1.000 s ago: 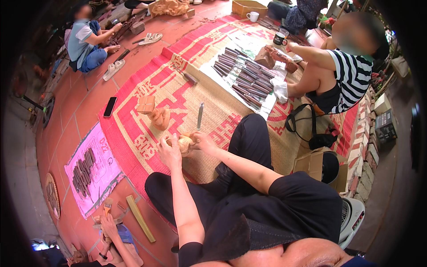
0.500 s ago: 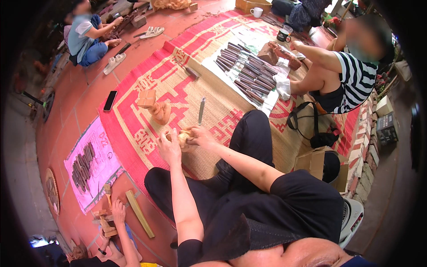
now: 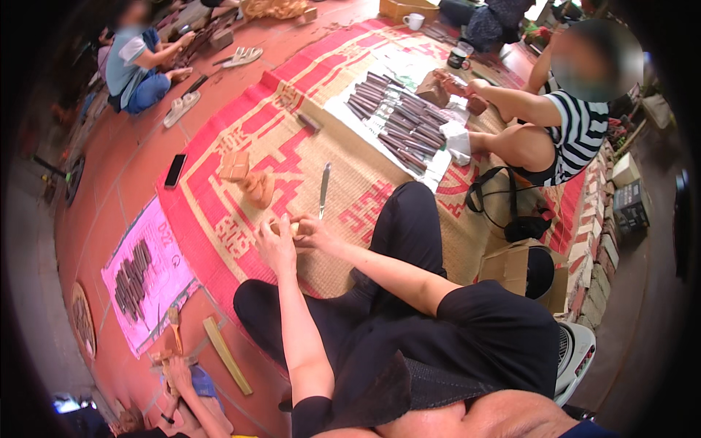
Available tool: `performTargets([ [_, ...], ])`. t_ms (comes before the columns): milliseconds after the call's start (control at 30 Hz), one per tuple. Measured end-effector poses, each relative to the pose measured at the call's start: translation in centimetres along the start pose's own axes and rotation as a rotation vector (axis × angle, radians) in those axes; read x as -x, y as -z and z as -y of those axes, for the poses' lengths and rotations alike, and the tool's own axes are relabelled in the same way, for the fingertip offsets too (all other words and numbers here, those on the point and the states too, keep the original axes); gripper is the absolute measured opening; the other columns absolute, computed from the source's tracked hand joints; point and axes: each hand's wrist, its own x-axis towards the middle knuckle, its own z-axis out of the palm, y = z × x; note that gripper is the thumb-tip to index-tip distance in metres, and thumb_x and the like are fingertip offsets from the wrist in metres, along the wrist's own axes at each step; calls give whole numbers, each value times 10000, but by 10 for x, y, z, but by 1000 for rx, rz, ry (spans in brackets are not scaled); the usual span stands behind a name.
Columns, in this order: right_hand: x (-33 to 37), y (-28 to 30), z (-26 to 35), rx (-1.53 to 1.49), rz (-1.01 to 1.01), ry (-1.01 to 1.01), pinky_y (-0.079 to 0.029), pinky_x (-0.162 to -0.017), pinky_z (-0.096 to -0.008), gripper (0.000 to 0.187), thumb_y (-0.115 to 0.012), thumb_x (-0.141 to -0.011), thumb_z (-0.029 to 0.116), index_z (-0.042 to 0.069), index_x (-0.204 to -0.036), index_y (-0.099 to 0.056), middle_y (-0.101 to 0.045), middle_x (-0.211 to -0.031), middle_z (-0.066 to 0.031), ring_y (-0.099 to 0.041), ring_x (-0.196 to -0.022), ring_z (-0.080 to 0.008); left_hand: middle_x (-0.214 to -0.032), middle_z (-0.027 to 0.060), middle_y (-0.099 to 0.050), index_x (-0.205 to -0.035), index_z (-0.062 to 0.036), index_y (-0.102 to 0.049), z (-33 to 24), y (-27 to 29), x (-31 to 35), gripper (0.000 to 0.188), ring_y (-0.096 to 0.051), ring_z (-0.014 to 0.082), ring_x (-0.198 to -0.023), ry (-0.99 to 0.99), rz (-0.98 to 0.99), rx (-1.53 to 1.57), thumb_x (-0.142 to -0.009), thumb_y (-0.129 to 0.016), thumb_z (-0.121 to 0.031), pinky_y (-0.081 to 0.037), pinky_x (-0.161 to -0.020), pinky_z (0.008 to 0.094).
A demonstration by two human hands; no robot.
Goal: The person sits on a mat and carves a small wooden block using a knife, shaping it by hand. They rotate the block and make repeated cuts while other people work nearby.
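My left hand (image 3: pixel 276 247) and my right hand (image 3: pixel 318 233) are together over the mat in front of my crossed legs. Both are closed on a small pale-yellow piece (image 3: pixel 295 228); fingers cover most of it, so its kind is unclear. Just beyond my left hand stands a reddish-brown wood carving (image 3: pixel 257 188) with a squared block top (image 3: pixel 235 166). A slim metal tool with a pointed end (image 3: pixel 324 191) lies on the mat beyond my right hand.
Many dark-handled carving tools (image 3: pixel 401 120) lie on white sheets ahead right, beside a seated person in stripes. More lie on a pink cloth (image 3: pixel 157 248) at left. A phone (image 3: pixel 175 171), a wood strip (image 3: pixel 227 356), an open carton (image 3: pixel 511 266) and a black strap (image 3: pixel 513 193) surround me.
The pale piece, more visible between my hands before, is now mostly covered by my fingers. The striped-shirt person has raised an arm. At lower left, another person's hand has shifted down.
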Motion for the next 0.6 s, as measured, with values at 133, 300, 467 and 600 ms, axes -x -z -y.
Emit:
performTargets([
  [133, 2, 24, -27, -83, 83, -155, -452, -835, -300, 272, -705, -779, 139, -19, -986, -629, -587, -1192, -73, -559, -970, -175, -1059, 170, -567, -1082, -81, -612, 1, -6, 0, 509, -559, 365, -995, -14, -3, 23, -871, -560, -541, -448, -834, 465],
  [300, -1, 27, 35, 10, 59, -319, -457, -853, -311, 277, -718, -765, 125, -6, -993, -629, -595, -1156, -98, -574, -1020, -210, -1070, 163, -562, -1108, -102, -588, 3, 3, -2, 508, -555, 354, -1014, 28, 20, 6, -888, -532, -556, -434, -864, 456],
  [467, 1, 10, -23, -64, 19, -79, -471, -786, -306, 376, -743, -730, 119, 34, -1082, -642, -601, -1040, -91, -588, -881, -177, -1066, 157, -568, -1103, -97, -593, -3, -4, 1, 511, -558, 347, -1011, -18, 6, -67, -888, -534, -557, -435, -863, 451],
  [600, 1, 26, -4, 20, 50, -326, -460, -826, -302, 368, -731, -740, 105, 36, -1090, -643, -598, -1067, -93, -572, -939, -185, -1057, 170, -573, -1075, -97, -608, 10, -4, -1, 494, -561, 365, -997, -25, -38, 19, -871, -561, -544, -449, -808, 480],
])
